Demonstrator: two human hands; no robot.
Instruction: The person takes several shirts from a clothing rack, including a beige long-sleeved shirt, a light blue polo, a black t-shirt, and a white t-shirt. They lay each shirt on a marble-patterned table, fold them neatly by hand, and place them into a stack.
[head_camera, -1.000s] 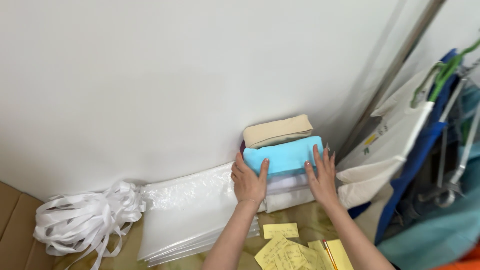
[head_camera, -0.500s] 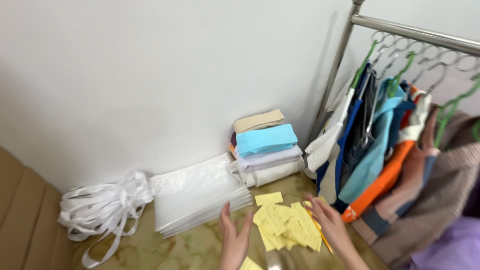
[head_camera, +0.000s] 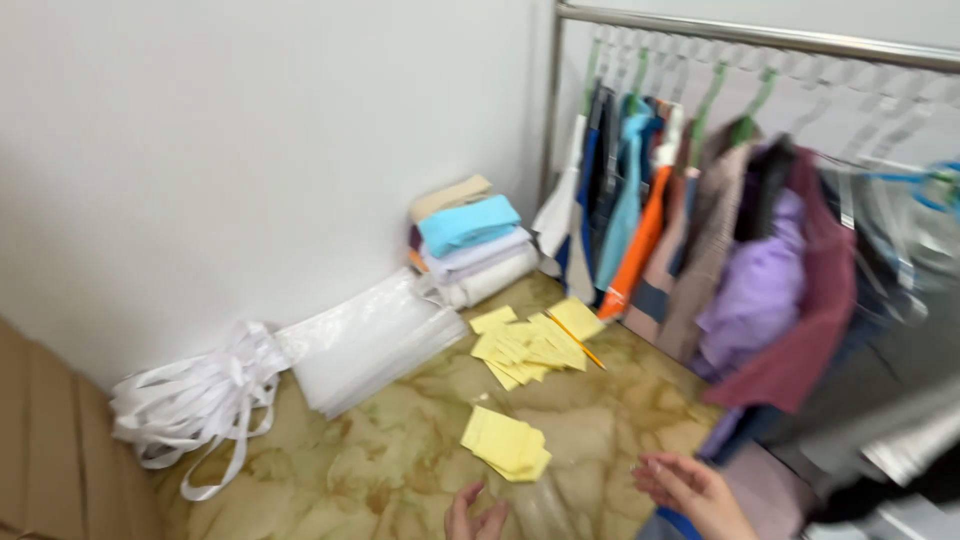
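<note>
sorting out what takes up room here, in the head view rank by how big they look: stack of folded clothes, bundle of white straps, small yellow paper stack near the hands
1. bundle of white straps
2. stack of folded clothes, though it lies farther from the camera, so its real size is unsure
3. small yellow paper stack

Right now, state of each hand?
Left hand: open, fingers spread, holding nothing, near the small yellow paper stack.
Right hand: open, empty, above the floor.

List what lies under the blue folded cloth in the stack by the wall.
Under the blue folded cloth lie pale lilac and white folded pieces, lowest a white roll. Dark and orange edges peek out at the left; the rest is covered.
</note>
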